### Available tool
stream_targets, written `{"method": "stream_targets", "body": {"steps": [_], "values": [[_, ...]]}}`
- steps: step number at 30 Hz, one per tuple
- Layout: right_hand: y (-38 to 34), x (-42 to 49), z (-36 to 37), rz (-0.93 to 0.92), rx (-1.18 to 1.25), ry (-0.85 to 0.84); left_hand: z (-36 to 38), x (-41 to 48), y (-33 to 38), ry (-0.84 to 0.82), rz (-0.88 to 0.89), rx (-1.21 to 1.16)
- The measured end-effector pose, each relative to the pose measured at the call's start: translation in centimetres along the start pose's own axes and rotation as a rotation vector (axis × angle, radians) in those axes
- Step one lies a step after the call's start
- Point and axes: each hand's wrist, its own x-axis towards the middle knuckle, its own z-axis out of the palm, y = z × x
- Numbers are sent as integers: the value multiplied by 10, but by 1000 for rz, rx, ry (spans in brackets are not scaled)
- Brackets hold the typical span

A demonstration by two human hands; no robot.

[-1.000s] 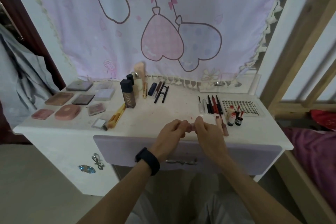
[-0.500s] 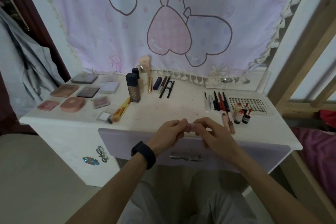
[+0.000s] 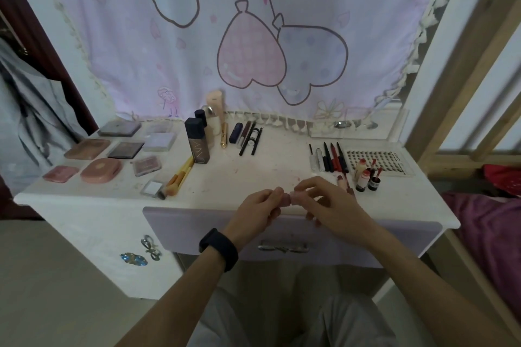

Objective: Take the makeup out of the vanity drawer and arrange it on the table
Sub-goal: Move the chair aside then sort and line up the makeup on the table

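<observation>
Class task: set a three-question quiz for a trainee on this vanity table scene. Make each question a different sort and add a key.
1. True or false: the left hand and the right hand pinch one small pink item between them.
2. Which wrist wears the black band? A) left B) right C) neither
3. Fill in: beside the base of the tall dark bottle lie yellow-handled ____.

Key: 1 true; 2 A; 3 brushes.
</observation>
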Motion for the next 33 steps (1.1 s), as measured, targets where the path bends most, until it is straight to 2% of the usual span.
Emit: {"method": "stream_targets", "body": {"steps": [3,5,7,9,14,17,20,22,29,33], "values": [[0,-1,-1,-12,30,-11,3,0,-1,1,-18,-13],[-3,0,-3,80,49,-15,5,0,-1,-5,-23,-25],[-5,1,-4,133,-34,-12,6,0,-1,-15,-23,-23],[-6,3,-5,115,-102,-5,7,-1,-1,-19,-22,-14],[-5,0,-8,7,14,-43,6,2,1,-1,-53,-73],[-7,0,-7,64,64,-10,7,2,1,-9,-51,-75],[-9,3,-9,129,-35,32,10,2,0,-18,-43,-40],[-8,4,-11,107,-76,25,11,2,-1,-19,-46,-28],[-2,1,-11,-10,53,-26,9,6,-3,-8,-50,-109],[-5,2,-10,111,37,7,13,6,-5,-14,-41,-104]]}}
